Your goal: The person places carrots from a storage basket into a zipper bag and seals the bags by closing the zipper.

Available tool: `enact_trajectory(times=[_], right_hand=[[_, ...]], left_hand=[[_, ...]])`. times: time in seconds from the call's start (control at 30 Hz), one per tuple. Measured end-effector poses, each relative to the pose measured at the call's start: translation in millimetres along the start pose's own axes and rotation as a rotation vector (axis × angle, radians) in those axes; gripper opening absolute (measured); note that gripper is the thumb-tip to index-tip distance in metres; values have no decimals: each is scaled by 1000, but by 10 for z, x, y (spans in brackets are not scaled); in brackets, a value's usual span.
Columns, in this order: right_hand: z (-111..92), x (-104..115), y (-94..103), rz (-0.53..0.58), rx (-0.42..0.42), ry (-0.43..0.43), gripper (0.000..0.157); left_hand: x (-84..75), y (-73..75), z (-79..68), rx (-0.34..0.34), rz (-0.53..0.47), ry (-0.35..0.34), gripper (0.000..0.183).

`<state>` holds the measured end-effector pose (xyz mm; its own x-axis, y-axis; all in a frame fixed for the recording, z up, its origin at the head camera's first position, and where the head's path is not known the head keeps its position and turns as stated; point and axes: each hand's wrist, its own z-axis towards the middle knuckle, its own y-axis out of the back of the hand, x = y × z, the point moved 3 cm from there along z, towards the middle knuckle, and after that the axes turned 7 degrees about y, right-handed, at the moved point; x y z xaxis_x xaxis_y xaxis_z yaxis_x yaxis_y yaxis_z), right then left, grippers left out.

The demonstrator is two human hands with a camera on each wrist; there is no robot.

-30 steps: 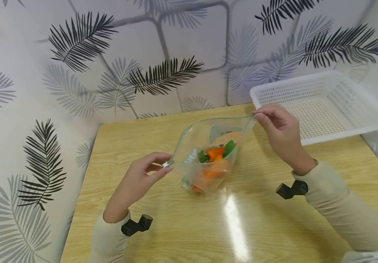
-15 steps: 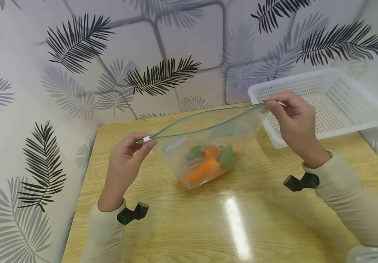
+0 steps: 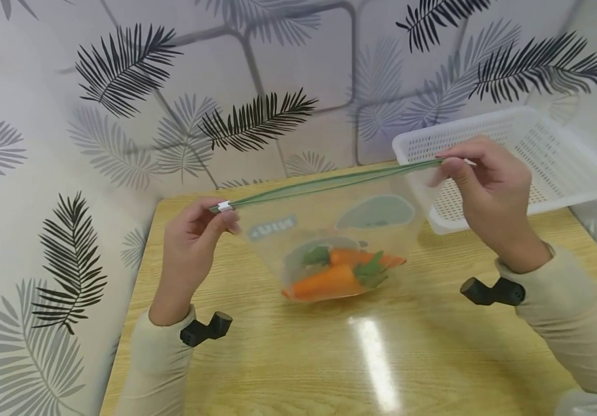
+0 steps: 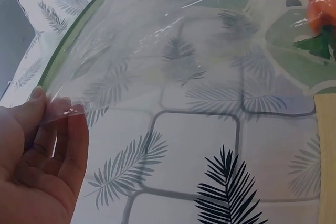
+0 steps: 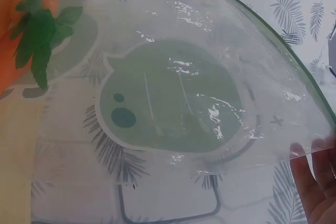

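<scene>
Two orange carrots (image 3: 324,284) with green tops lie at the bottom of a clear zip bag (image 3: 272,254) that has green printed shapes. The bag hangs between both hands, its green-edged mouth drawn almost straight. At the left end, my left hand (image 3: 189,245) pinches the top corner by the white slider (image 3: 224,205). My right hand (image 3: 496,190) pinches the opposite top corner, in front of the basket. In the left wrist view, thumb and fingertips grip the film at the green strip (image 4: 68,43). The right wrist view shows fingertips (image 5: 296,150) on the film's corner.
A white perforated plastic basket (image 3: 563,199) stands at the back right of the wooden table (image 3: 288,364). Leaf-patterned covering (image 3: 163,63) rises behind the table and along its left side. Each sleeve carries a black wrist camera (image 3: 493,290).
Both hands have moved apart, the left up and leftward, the right rightward and slightly up. The bag's mouth has gone from wide and rounded to nearly straight, and the bag has spread flatter.
</scene>
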<state>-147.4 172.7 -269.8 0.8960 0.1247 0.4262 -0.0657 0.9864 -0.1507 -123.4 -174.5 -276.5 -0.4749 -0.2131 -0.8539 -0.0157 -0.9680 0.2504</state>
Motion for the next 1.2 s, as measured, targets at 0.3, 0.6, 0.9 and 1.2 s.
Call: enact_trajectory(times=[0.3,0.6,0.9,1.2], right_hand=[[-71,-67,15,3,-9,-28,17],[-92,-96,45,-130,31,-22,13],[-81,-121,70,-89,-10,-41,9],[-41,-122,109,-123,27,-60,8]], left_hand=[[88,-154,-9,39,-13,42,8],[81,-156,1,-57,36,-41,7],[135,-150,5,-79,-72,7,10],[208,-147,-30,-29,-156,123,11]])
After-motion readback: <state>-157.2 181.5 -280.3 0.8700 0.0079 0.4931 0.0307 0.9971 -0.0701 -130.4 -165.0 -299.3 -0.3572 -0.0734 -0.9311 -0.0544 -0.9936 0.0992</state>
